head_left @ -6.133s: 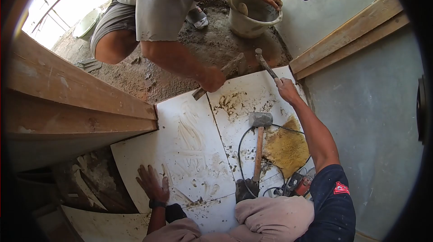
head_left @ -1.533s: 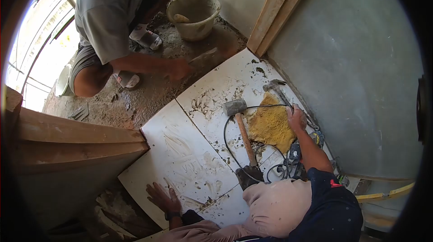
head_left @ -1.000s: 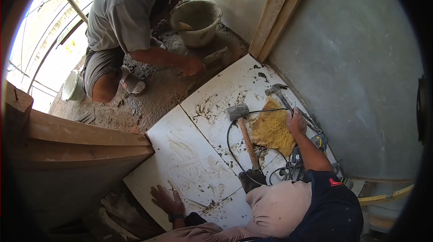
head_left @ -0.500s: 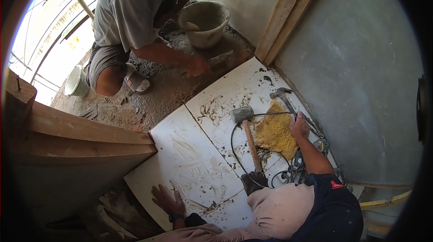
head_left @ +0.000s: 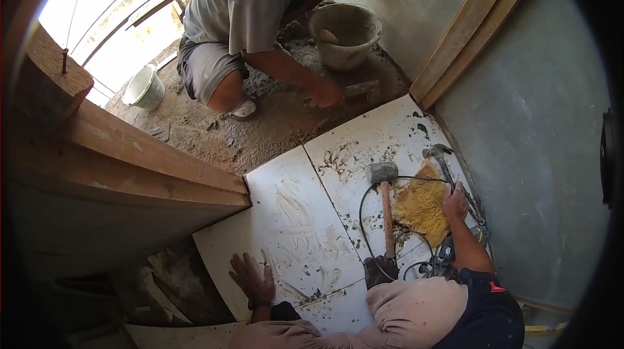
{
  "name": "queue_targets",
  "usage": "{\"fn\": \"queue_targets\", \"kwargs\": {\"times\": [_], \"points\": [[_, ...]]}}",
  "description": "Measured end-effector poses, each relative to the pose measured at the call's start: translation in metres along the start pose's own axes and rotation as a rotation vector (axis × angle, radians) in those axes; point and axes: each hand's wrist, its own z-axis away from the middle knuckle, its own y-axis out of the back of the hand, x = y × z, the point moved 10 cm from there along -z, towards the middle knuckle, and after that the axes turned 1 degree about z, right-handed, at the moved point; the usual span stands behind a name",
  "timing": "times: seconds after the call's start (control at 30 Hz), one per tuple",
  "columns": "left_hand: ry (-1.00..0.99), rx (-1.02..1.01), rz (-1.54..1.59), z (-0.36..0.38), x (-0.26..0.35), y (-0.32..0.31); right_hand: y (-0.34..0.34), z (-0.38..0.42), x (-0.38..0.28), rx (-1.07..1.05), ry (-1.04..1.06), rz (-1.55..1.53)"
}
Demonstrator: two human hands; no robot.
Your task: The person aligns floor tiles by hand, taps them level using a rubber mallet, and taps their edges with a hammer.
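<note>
My left hand [head_left: 252, 279] lies flat on a smeared white floor tile [head_left: 286, 212], fingers spread, with nothing in it. On the right, my right hand [head_left: 455, 203] is closed around the handle of a claw hammer [head_left: 439, 151], whose steel head rests on the tile by the wall. Just left of that hand is a rough yellow sponge [head_left: 422, 205]. A rubber mallet [head_left: 382, 172] with a wooden handle lies between my hands, close to my foot. A black cable [head_left: 362, 216] loops around the mallet toward a power tool [head_left: 446, 249] beside my right forearm.
Across the doorway a co-worker [head_left: 253, 4] squats on wet mortar, one hand [head_left: 327, 92] low on a trowel-like tool [head_left: 361, 89]. A mortar bucket [head_left: 344, 56] and a smaller bucket [head_left: 144, 88] stand there. Wooden door posts [head_left: 162, 154] and a grey wall [head_left: 520, 121] frame the tiles.
My view has turned, so the scene sits farther right and slightly lower. Both my hands keep about the same places on the tiles. The co-worker's low hand has moved little.
</note>
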Motion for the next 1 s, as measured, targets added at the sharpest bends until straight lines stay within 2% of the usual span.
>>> {"fn": "queue_targets", "kwargs": {"times": [0.17, 0.3, 0.37, 0.47, 0.53, 0.6, 0.63, 0.7, 0.8, 0.87, 0.93, 1.0], "points": [[0.016, -0.002, -0.022, 0.001, -0.002, 0.0, -0.001, -0.001, -0.002, -0.033, 0.002, 0.007], [0.004, -0.027, -0.005, -0.001, -0.002, 0.002, -0.013, 0.004, -0.002, -0.049, -0.083, -0.003], [0.002, -0.059, 0.009, -0.003, -0.001, 0.0, 0.003, 0.01, -0.022, 0.255, 0.062, 0.039], [0.011, -0.035, 0.014, -0.011, -0.007, 0.003, 0.042, 0.033, -0.138, 0.315, 0.488, -0.391], [0.016, -0.032, 0.02, -0.025, -0.014, -0.001, 0.048, 0.059, -0.223, 0.2, 0.713, -0.506], [0.198, 0.006, -0.037, -0.042, -0.047, -0.003, 0.04, 0.077, -0.295, 0.047, 0.863, -0.554], [0.201, -0.004, -0.037, -0.05, -0.057, -0.004, 0.026, 0.08, -0.323, -0.025, 0.877, -0.551], [0.337, 0.052, -0.044, -0.064, -0.088, 0.002, -0.004, 0.08, -0.369, -0.07, 0.875, -0.542], [0.422, 0.074, -0.121, -0.077, -0.092, 0.016, -0.033, 0.078, -0.411, -0.009, 0.864, -0.507], [0.497, 0.077, -0.176, -0.075, -0.104, 0.012, -0.047, 0.08, -0.429, 0.106, 0.838, -0.516], [0.393, 0.086, -0.275, -0.072, -0.105, 0.006, -0.043, 0.087, -0.44, 0.079, 0.879, -0.487], [0.584, -0.69, -0.33, -0.029, -0.164, -0.076, -0.041, 0.089, -0.443, 0.085, 0.913, -0.455]]}}
